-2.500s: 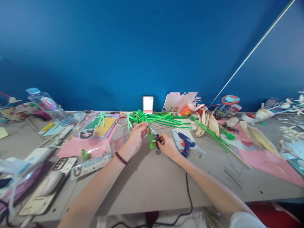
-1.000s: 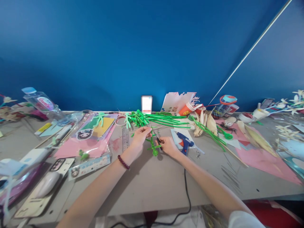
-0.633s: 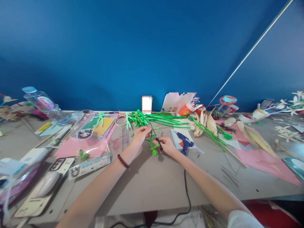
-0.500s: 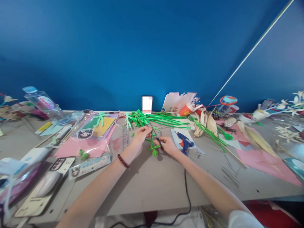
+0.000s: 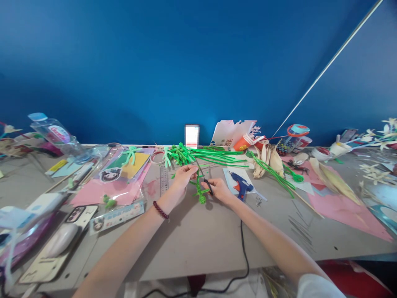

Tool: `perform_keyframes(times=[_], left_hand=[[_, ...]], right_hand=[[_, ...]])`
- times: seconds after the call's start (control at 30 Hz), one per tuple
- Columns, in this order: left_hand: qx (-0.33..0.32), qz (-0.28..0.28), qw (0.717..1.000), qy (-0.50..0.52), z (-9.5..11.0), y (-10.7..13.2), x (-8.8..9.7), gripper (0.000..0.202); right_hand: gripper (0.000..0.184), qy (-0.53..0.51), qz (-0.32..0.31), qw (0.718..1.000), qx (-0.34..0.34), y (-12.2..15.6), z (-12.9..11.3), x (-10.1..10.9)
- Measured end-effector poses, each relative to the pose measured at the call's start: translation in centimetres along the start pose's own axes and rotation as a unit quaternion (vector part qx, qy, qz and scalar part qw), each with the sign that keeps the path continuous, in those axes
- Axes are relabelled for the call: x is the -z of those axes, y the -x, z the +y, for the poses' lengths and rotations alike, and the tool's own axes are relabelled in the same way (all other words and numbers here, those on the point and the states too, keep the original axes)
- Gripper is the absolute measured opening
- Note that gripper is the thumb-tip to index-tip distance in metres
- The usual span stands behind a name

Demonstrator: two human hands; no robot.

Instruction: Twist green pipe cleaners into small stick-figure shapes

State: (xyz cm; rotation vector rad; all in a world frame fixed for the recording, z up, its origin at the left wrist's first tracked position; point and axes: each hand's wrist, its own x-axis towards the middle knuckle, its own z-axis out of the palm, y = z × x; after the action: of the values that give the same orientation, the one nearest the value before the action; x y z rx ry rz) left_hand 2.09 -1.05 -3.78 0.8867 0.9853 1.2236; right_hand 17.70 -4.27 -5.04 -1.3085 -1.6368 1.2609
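Near the middle of the desk, my left hand (image 5: 185, 177) pinches part of a small green pipe cleaner figure (image 5: 201, 198) between thumb and fingers. The figure hangs below the fingertips, with a coiled round end at the bottom and short arms sticking out. My right hand (image 5: 218, 190) is closed around the handles of dark scissors (image 5: 206, 180). Their blades point up and away, beside the left fingertips and close against the green pipe cleaner. Whether the blades touch it I cannot tell. Behind the hands lies a bundle of green pipe cleaners (image 5: 217, 155).
A blue glue gun (image 5: 242, 184) rests on white paper right of my right hand, its cord crossing the desk's front edge. A phone (image 5: 192, 135) leans against the blue wall. Left are a ruler (image 5: 164, 180), pink paper (image 5: 93, 188) and a mouse (image 5: 63, 240); red cups (image 5: 245, 142) stand behind.
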Motion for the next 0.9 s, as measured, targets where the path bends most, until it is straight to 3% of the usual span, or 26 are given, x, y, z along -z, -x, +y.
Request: perform_keyframes(times=[0.23, 0.33, 0.53, 0.73, 0.9], left_hand=[[0.005, -0.014, 1.000, 0.009, 0.1, 0.0, 0.0, 0.023], [0.007, -0.024, 1.000, 0.018, 0.4, 0.0, 0.0, 0.023], [-0.048, -0.030, 0.998, 0.011, 1.7, -0.1, 0.5, 0.024], [-0.092, -0.073, 0.993, -0.009, 2.6, -0.4, 1.1, 0.025], [-0.148, -0.078, 0.984, -0.057, 2.8, -0.5, 1.3, 0.022]], right_hand=[[0.047, 0.010, 0.001, 1.000, 0.010, -0.2, 0.5, -0.2], [0.041, 0.008, 0.034, 0.999, -0.005, -0.6, 1.3, -0.2], [0.020, 0.227, 0.139, 0.960, 0.087, -1.2, 2.6, 0.4], [0.017, 0.282, 0.176, 0.942, 0.042, -1.0, 2.5, 0.5], [0.018, 0.347, 0.145, 0.926, 0.014, -0.4, 1.8, 0.4]])
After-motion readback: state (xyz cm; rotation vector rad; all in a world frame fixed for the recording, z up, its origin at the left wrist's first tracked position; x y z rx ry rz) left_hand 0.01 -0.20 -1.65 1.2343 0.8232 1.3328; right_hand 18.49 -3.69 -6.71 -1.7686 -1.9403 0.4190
